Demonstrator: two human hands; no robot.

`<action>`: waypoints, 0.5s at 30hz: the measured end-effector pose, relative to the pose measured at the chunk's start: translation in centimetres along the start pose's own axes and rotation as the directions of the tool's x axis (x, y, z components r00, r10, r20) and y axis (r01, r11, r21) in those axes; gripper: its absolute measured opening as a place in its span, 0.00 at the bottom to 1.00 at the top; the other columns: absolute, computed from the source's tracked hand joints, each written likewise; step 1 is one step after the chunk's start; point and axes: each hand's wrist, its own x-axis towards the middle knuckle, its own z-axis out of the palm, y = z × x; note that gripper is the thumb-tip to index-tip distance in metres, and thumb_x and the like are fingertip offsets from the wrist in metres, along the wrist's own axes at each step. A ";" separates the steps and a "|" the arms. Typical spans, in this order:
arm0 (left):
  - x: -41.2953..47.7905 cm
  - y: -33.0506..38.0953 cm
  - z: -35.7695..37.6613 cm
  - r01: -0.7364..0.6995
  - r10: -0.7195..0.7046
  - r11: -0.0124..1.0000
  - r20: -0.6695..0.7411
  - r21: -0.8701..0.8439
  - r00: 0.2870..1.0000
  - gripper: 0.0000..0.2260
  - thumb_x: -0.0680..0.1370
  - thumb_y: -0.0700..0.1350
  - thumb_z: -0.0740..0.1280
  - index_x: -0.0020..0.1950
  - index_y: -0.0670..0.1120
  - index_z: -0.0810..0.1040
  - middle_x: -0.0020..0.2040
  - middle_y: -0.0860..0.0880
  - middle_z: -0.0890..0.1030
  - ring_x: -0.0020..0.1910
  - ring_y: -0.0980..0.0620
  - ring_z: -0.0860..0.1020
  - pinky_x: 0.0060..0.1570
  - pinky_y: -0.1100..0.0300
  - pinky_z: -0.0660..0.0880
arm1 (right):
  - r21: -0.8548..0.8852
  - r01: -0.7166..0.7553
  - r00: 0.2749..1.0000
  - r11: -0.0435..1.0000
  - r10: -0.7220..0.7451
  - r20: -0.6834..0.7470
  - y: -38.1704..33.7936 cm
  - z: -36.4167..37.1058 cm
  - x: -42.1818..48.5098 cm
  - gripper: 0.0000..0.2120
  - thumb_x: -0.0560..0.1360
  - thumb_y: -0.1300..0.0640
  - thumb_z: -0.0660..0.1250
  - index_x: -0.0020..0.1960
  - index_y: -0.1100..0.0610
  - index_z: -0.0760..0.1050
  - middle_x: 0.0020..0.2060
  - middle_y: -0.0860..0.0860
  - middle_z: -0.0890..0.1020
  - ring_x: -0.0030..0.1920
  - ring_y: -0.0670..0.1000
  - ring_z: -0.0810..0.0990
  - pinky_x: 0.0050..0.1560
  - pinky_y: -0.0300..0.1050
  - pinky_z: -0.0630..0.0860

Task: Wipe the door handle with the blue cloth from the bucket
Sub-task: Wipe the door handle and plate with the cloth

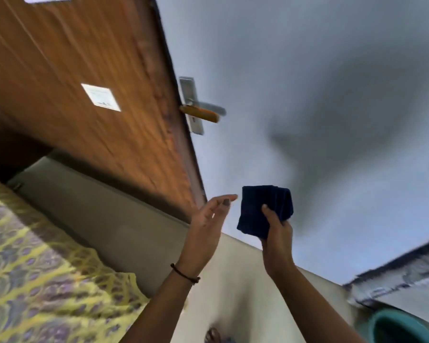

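My right hand (276, 233) holds a folded dark blue cloth (263, 209) up in front of the wall, thumb pressed on its front. Just to the cloth's left, my left hand (208, 219) is open, fingers apart and not touching the cloth. The door handle (200, 113), a wood-toned lever on a silver plate (189, 95), sticks out from the edge of the brown wooden door (84, 70), well above and left of both hands. The teal bucket (396, 328) shows only its rim at the bottom right corner.
A pale blue-grey wall (332, 95) fills the right side. A white sign (100, 97) is fixed on the door. A yellow and purple patterned fabric (35, 268) lies at the lower left. A ledge or counter edge (394, 278) juts in at the right, above the bucket.
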 end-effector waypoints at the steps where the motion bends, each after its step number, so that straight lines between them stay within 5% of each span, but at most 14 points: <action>1: 0.9 0.5 -2.3 -0.029 0.031 0.999 -0.047 0.034 0.998 0.10 0.80 0.42 0.61 0.57 0.44 0.80 0.39 0.59 0.79 0.40 0.67 0.76 0.45 0.73 0.70 | -0.024 0.025 0.999 0.999 -0.026 -0.037 0.1 1.8 0.3 0.06 0.76 0.58 0.67 0.53 0.52 0.76 0.49 0.53 0.83 0.49 0.53 0.81 0.53 0.50 0.79; 4: 5.1 1.1 -9.2 -0.124 0.148 0.973 -0.116 0.196 0.982 0.10 0.80 0.36 0.61 0.60 0.41 0.77 0.47 0.46 0.80 0.44 0.57 0.79 0.43 0.61 0.73 | -0.162 0.195 0.972 0.967 -0.213 -0.097 -0.5 7.6 1.7 0.13 0.76 0.59 0.68 0.60 0.57 0.75 0.47 0.52 0.81 0.48 0.52 0.80 0.42 0.39 0.76; 6: 8.9 1.1 -12.3 -0.176 0.238 0.903 -0.116 0.391 0.964 0.13 0.81 0.40 0.61 0.65 0.44 0.74 0.55 0.43 0.79 0.52 0.46 0.77 0.54 0.49 0.72 | -0.293 0.365 0.910 0.884 -0.405 -0.087 -1.8 10.8 2.7 0.13 0.75 0.61 0.68 0.60 0.59 0.75 0.45 0.51 0.80 0.46 0.47 0.80 0.41 0.37 0.75; 10: 17.6 1.8 -16.5 -0.363 0.470 0.725 -0.035 0.586 0.882 0.19 0.81 0.48 0.60 0.72 0.49 0.66 0.74 0.53 0.63 0.74 0.57 0.58 0.71 0.62 0.58 | -0.480 0.631 0.704 0.609 -0.709 0.026 -4.7 17.2 6.9 0.12 0.73 0.62 0.67 0.57 0.57 0.76 0.38 0.42 0.77 0.36 0.35 0.76 0.37 0.25 0.70; 15: 27.3 2.9 -18.7 -0.468 0.646 0.496 0.049 0.732 0.762 0.25 0.81 0.46 0.60 0.76 0.48 0.56 0.78 0.46 0.51 0.77 0.50 0.47 0.75 0.44 0.51 | -0.653 0.727 0.476 0.212 -0.841 0.258 -6.1 24.1 13.4 0.23 0.70 0.68 0.66 0.65 0.56 0.75 0.52 0.51 0.84 0.49 0.47 0.80 0.50 0.39 0.74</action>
